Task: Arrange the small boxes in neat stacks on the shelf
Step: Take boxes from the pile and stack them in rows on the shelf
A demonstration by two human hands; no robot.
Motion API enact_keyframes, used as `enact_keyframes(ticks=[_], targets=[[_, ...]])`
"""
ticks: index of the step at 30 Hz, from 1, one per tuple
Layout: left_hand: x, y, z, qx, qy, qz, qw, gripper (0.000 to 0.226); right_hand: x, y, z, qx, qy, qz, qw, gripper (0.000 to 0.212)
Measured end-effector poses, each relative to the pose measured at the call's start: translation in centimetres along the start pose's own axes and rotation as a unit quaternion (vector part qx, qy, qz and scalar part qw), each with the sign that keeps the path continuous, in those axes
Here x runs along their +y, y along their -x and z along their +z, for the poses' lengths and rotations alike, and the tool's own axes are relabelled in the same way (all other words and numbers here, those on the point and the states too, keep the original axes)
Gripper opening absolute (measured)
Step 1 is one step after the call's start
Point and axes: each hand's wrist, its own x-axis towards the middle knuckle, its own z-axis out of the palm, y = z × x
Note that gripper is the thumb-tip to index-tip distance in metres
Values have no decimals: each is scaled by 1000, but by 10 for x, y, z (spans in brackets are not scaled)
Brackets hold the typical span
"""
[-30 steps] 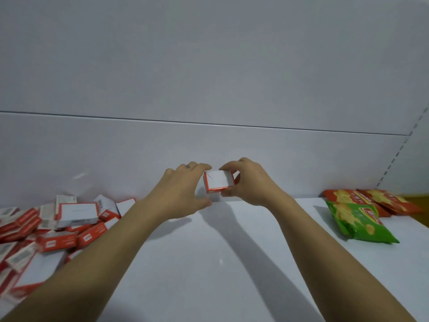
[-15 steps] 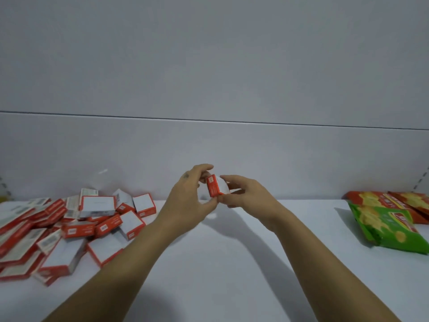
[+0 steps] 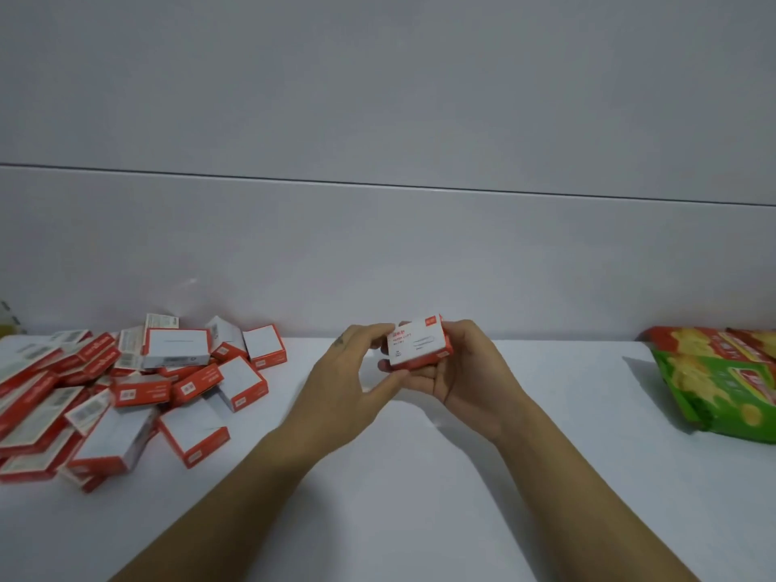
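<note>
small red-and-white box (image 3: 420, 344): lifted off shelf (image 3: 420, 497), between both hands, long axis left-right | left hand (image 3: 352, 371): pinches its left end | right hand (image 3: 466, 371): fingers curled under its right end | loose box pile (image 3: 126, 392): far left, nearer left hand

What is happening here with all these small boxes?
A person is holding one small red and white box between the left hand and the right hand, over the white shelf. No neat stack shows yet: the other boxes lie in a loose pile on the left. Snack bags lie on the right.
</note>
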Motion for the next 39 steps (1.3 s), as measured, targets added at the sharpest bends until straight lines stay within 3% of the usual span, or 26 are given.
enact_keyframes(ticks=[6,13,18,24,27,30,33,36,39], targets=[[-2,2,-4,17,50,-16,998,49,6,8,-5,46,-6,-13,999,41],[-2,3,-6,17,82,-47,995,49,13,5,-3,112,165,-34,979,31],[1,5,-7,-5,92,-59,994,49,14,9,-1,111,189,-51,974,25],[-3,4,-10,3,28,-45,999,51,18,10,3,158,235,-100,954,31],[-4,4,-11,8,-15,-53,998,53,21,11,1,180,424,-147,875,47],[-4,4,-13,16,-30,-53,998,53,23,11,-2,166,537,-191,805,60],[-7,5,-12,16,-40,-56,998,54,19,7,-5,154,624,-240,728,58],[-8,2,-9,24,-59,-60,996,57,8,-2,-6,145,719,-232,639,55],[-8,-4,-6,5,-100,-81,992,64,-3,-12,-7,144,753,-216,605,53]])
